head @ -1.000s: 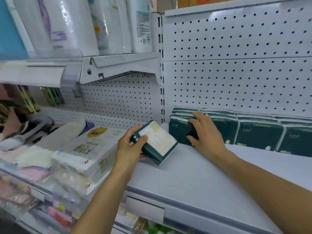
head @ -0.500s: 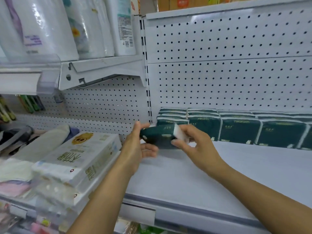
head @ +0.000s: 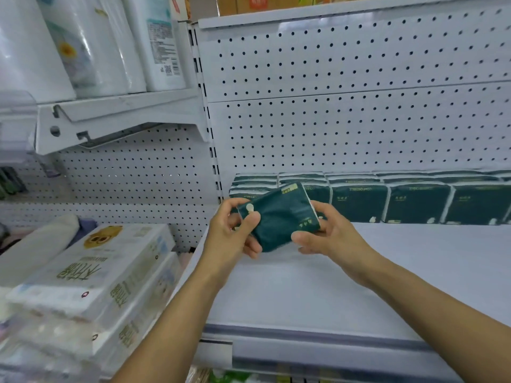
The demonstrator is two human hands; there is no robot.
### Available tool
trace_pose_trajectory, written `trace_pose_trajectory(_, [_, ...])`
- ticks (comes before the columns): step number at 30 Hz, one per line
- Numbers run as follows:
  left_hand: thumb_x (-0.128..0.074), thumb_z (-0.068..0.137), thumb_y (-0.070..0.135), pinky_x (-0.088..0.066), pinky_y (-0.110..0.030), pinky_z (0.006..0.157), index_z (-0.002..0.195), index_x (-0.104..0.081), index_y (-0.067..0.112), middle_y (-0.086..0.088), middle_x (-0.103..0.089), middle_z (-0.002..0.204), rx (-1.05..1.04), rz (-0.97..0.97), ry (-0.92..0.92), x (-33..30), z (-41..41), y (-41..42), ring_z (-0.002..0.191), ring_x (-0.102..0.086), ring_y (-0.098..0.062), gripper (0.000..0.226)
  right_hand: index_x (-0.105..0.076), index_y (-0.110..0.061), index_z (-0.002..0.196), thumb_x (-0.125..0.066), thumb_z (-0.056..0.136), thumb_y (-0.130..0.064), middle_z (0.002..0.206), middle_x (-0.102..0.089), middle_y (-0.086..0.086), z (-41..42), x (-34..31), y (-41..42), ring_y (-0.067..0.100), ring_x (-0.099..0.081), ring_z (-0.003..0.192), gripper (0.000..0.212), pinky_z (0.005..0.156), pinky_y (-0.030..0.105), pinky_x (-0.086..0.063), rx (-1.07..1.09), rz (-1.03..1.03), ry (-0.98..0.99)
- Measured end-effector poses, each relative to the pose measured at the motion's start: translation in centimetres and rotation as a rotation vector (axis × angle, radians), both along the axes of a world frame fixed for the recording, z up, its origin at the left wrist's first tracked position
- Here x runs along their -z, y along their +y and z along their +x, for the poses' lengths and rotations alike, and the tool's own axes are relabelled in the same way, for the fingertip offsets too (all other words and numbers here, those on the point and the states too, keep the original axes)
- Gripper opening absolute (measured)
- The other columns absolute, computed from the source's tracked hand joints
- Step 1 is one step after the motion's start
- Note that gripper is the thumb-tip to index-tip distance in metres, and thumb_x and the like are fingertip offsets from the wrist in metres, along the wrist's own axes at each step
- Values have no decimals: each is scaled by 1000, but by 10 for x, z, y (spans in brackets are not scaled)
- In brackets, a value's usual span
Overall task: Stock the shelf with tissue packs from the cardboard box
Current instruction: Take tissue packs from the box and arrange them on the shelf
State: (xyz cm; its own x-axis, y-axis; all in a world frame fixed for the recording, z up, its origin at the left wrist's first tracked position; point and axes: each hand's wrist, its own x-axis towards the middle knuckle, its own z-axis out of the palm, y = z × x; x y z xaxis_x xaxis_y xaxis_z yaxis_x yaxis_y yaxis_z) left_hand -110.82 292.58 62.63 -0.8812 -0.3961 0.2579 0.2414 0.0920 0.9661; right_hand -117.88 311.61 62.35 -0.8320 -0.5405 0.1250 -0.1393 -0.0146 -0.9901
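Above white shelf (head: 387,272), both hands' grip clamped on green tissue pack (head: 279,219), pegboard (head: 345,128) behind

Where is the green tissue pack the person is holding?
The green tissue pack is mid-frame in the head view, held between the left hand and right hand, above the white shelf, just before the row of packs.

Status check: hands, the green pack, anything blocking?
Left hand and right hand both grip the green tissue pack, tilted above the shelf. Row of packs at back. Nothing in the way.
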Motion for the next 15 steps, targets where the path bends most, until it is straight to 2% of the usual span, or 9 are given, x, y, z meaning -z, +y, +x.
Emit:
trace_pose_trajectory(2, [-62, 97, 17, -54, -33, 49, 115, -48, 14, -12, -65, 94, 89, 58, -79, 4, -2, 9, 53, -65, -27, 24, -54, -14, 123, -75, 80, -8, 109, -73, 4, -3, 2, 3, 24, -68, 104, 48, 87, 40, -56, 38, -110, -101])
trace_pose_trajectory(4, [-61, 97, 22, -53, -32, 48, 114, -45, 12, -12, -63, 107, 192, 18, -198, 7, -4, 16, 58, -68, -29, 25, -57, -7, 121, -73, 81, -7, 108, -73, 5, -6, 0, 4, 24, -69, 103, 43, 82, 37, -56, 99, -251, -201])
trace_pose_trajectory(6, [-60, 96, 35, -48, -30, 52, 106, -48, 20, 3, -61, 111, 177, -235, -289, 10, -10, 19, 65, -66, -20, 22, -55, -7, 120, -74, 81, -6, 103, -74, 3, -9, -8, 6, 17, -72, 92, 44, 72, 30, -55, 228, -308, -180])
trace_pose_trajectory(7, [-59, 94, 43, -46, -30, 59, 102, -51, 25, 9, -60, 110, 86, -395, -288, 12, -14, 16, 70, -63, -15, 21, -53, -9, 118, -75, 81, -6, 100, -74, 1, -12, -14, 8, 15, -72, 88, 43, 68, 26, -55, 302, -296, -99])
trace_pose_trajectory(9, [-61, 91, 46, -48, -35, 77, 104, -53, 28, 10, -54, 113, -191, -615, -195, 14, -27, 5, 87, -55, -11, 24, -54, -16, 110, -73, 84, -11, 95, -71, -7, -19, -29, 17, 11, -69, 85, 33, 65, 20, -53, 425, -94, 244])
trace_pose_trajectory(11, [-67, 88, 41, -44, -37, 96, 124, -48, 23, 4, -43, 128, -391, -735, -98, 15, -40, -10, 112, -47, -16, 44, -55, -26, 104, -69, 88, -19, 90, -61, -15, -29, -40, 23, 12, -61, 86, 23, 67, 23, -46, 418, 326, 617])
trace_pose_trajectory(13, [-73, 84, 39, -35, -38, 107, 141, -36, 18, -3, -31, 143, -419, -813, -117, 18, -56, -24, 132, -31, -21, 71, -57, -31, 109, -65, 90, -26, 94, -61, -13, -35, -43, 18, 18, -59, 95, 21, 75, 30, -40, 280, 702, 823])
trace_pose_trajectory(15, [-78, 79, 40, -29, -43, 115, 150, -22, 19, -4, -17, 154, -364, -823, -194, 21, -69, -32, 142, -17, -24, 93, -48, -34, 134, -62, 92, -31, 110, -61, -8, -40, -33, 7, 20, -53, 111, 44, 91, 35, -35, 191, 927, 969])
